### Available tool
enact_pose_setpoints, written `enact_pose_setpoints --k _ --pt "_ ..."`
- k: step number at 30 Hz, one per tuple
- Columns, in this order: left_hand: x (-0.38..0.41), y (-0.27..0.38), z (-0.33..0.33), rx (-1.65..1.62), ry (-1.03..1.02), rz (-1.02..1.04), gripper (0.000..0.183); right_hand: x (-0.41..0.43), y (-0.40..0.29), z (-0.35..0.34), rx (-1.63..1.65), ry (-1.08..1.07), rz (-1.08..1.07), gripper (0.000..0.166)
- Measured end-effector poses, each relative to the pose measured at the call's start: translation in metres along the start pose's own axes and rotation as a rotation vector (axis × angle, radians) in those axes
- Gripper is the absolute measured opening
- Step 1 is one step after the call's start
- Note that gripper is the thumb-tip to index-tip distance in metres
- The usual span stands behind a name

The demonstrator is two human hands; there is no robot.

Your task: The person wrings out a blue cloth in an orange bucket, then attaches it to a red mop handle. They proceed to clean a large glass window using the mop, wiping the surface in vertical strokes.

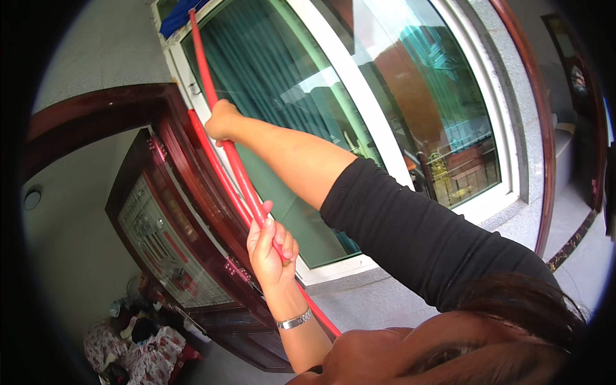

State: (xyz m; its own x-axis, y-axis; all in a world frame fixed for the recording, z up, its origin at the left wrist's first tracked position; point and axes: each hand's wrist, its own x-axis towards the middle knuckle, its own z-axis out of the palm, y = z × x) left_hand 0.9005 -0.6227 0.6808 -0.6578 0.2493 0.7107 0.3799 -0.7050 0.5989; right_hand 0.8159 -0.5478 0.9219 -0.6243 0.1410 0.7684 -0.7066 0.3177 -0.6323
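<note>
A long red pole point(199, 57) runs from the top of the window down to my hands, with blue cloth point(180, 18) at its upper end. My right hand point(224, 122), on the outstretched arm in a black sleeve, grips it partway up. Lower down, my left hand point(273, 248) is closed around the pole near its bottom end; a metal watch band or bracelet point(294, 319) circles that wrist. Beside the pole, another red pole or bar point(216, 163) runs along the door frame; its link to the held pole cannot be told.
A white-framed glass window point(358, 103) fills the middle. To its left stands an open dark-red door point(168, 231) in its wooden frame point(96, 103). Patterned fabric items point(154, 349) lie heaped at lower left. A stone-like sill point(505, 211) edges the window.
</note>
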Motion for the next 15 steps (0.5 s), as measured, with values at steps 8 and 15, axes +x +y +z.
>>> enact_pose_setpoints --k 8,15 --pt "-0.023 -0.007 0.061 0.21 0.058 0.014 0.036 -0.03 -0.014 -0.04 0.004 -0.069 -0.027 0.023" --pt "-0.06 -0.044 0.099 0.319 0.035 -0.053 0.042 -0.098 -0.01 -0.119 0.08 0.018 -0.01 0.022"
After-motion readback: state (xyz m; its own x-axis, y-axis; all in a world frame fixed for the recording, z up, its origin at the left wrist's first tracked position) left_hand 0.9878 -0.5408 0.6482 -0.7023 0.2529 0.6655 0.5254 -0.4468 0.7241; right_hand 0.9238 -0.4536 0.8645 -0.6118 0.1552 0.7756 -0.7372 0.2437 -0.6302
